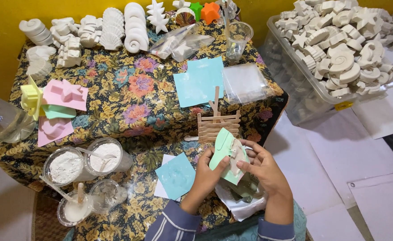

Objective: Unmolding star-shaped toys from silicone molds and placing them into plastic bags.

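Clear plastic bags (178, 42) lie crumpled at upper centre. Another flat clear bag (245, 82) sits right of centre. A small yellow label (344, 106) marks the clear bin (315, 96) at right.

- The scene was bright and evenly lit, with soft, diffuse light.
- Shadows were faint, the darkest under the floral tablecloth (129, 96) edge at right.
- Mild glare sat on the clear plastic bags (245, 82) and cups (239, 38).
- Focus was sharp centrally; wide-angle bending showed toward the edges, notably at the white-cast bin (321, 96).

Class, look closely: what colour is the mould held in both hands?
Pale mint green mould, seen in the head view.
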